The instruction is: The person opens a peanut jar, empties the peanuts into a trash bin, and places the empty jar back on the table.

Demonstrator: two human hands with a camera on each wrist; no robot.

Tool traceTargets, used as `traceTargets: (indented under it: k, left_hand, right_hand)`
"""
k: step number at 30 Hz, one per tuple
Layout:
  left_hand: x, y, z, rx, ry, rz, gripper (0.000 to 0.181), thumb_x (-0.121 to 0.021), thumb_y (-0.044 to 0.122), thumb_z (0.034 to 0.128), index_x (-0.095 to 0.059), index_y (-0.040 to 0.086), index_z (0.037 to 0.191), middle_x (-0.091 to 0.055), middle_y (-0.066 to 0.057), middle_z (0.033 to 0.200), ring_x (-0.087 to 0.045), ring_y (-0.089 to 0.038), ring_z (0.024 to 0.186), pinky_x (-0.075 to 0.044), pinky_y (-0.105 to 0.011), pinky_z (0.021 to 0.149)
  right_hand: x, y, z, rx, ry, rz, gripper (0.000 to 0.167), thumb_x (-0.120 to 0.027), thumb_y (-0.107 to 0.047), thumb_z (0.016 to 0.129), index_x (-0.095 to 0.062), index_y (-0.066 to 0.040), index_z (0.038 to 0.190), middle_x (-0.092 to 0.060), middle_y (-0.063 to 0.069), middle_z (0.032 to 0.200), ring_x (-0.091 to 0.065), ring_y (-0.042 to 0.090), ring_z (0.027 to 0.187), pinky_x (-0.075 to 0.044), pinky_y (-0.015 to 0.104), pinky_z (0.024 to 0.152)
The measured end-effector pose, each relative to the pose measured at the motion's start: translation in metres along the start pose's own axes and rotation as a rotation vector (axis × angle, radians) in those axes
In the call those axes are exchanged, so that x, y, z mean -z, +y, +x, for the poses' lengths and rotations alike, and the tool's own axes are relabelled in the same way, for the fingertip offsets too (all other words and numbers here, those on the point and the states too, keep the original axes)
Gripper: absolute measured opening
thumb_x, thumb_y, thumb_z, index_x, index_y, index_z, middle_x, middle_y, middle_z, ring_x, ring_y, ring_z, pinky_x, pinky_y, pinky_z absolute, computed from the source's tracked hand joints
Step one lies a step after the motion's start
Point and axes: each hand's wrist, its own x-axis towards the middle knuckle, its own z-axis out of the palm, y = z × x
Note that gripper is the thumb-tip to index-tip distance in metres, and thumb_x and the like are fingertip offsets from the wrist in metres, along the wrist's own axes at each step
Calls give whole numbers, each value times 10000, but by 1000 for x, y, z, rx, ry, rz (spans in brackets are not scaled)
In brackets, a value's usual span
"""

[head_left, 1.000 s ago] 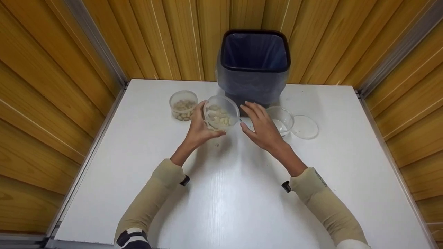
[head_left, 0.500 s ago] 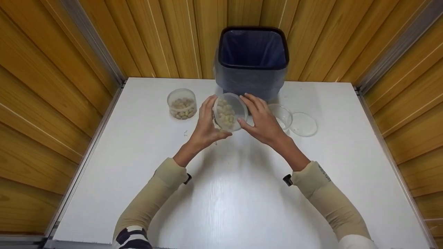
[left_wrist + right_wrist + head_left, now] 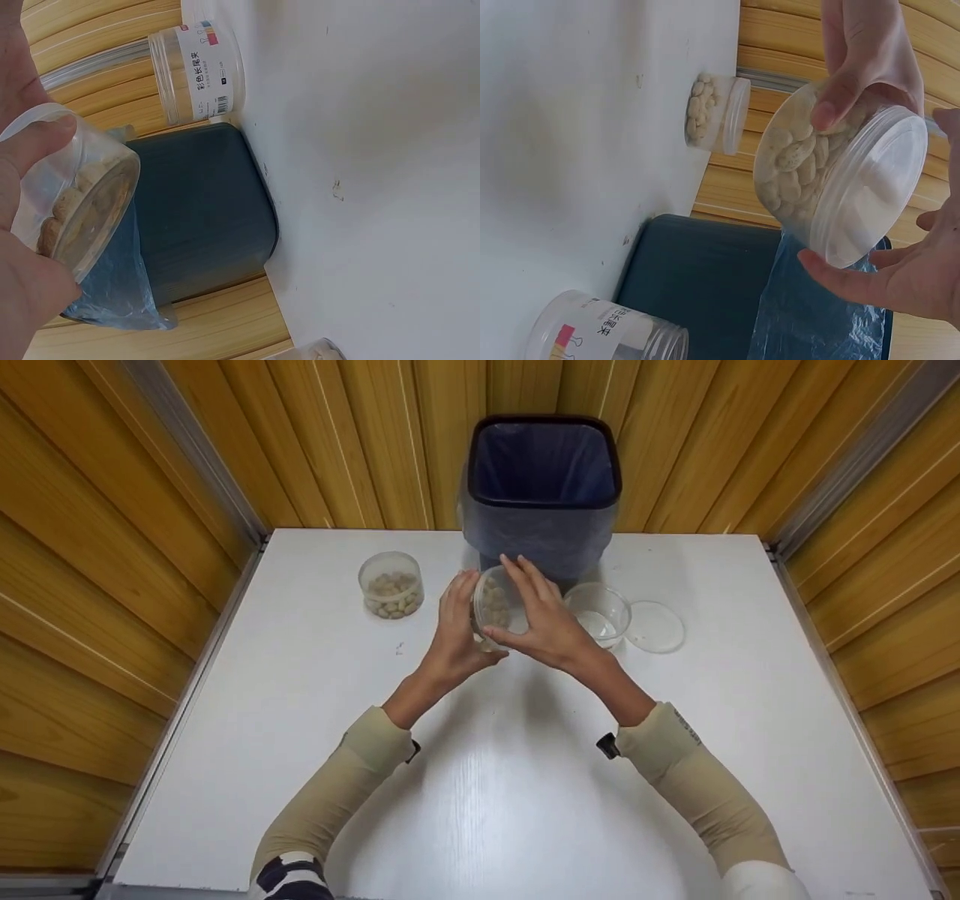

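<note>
My left hand [image 3: 459, 622] grips a round, clear plastic tub [image 3: 799, 150] by its side, above the table. Inside it are pale, rounded pieces [image 3: 791, 184], nut-like or pebble-like; I cannot tell which. My right hand [image 3: 551, 626] holds the tub from the other side. In the right wrist view its fingertips touch the ridged rim [image 3: 840, 187] around a whitish round face, which looks like a lid. The tub is tilted. The left wrist view shows its base, and the left thumb [image 3: 45, 142] rests on its wall.
A second clear tub [image 3: 391, 585] with similar pieces stands at the back left. Behind the hands stands a dark bin [image 3: 544, 521] with a blue liner. Right of it are a labelled clear jar [image 3: 199, 71] and a clear lid [image 3: 656, 628] on the white table [image 3: 465, 810].
My right hand has moved left from beside the tub and taken hold of it. The left hand has shifted slightly right with the tub and turned it.
</note>
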Motion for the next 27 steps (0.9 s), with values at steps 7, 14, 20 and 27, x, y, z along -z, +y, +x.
traceTargets:
  k: [7, 14, 20, 27]
  left_hand:
    - [-4, 1, -4, 4, 21, 65, 1253, -1009, 168, 578, -230, -7, 1543, -268, -223, 1578, -235, -396, 1472, -331, -506, 1170]
    - [-5, 1, -4, 11, 8, 143, 1234, -994, 258, 600, -238, -17, 1536, -306, -213, 1562, -269, -384, 1439, -346, -475, 1159]
    - [-5, 1, -4, -19, 22, 155, 1192, -973, 213, 596, -258, -13, 1523, -342, -211, 1546, -283, -376, 1444, -347, -456, 1165]
    - [-6, 1, -6, -39, 41, 199, 1183, -986, 286, 592, -289, 3, 1505, -373, -203, 1523, -323, -364, 1399, -455, -429, 1071]
  right_hand:
    - [-4, -2, 5, 10, -3, -14, 1011, -788, -530, 828, -244, -223, 1623, -210, 187, 1646, -283, 466, 1437, -339, 643, 1112]
    - [-12, 0, 4, 98, 58, -35, 987, -828, -457, 786, -334, -150, 1583, -326, 202, 1558, -362, 441, 1354, -384, 610, 1079]
    - [-18, 5, 0, 168, 125, -47, 961, -833, -447, 768, -379, -150, 1561, -346, 215, 1552, -367, 425, 1371, -402, 609, 1074]
    - [-23, 14, -1, 288, 172, -92, 976, -840, -462, 749, -408, -81, 1536, -383, 268, 1497, -370, 435, 1362, -417, 603, 1063]
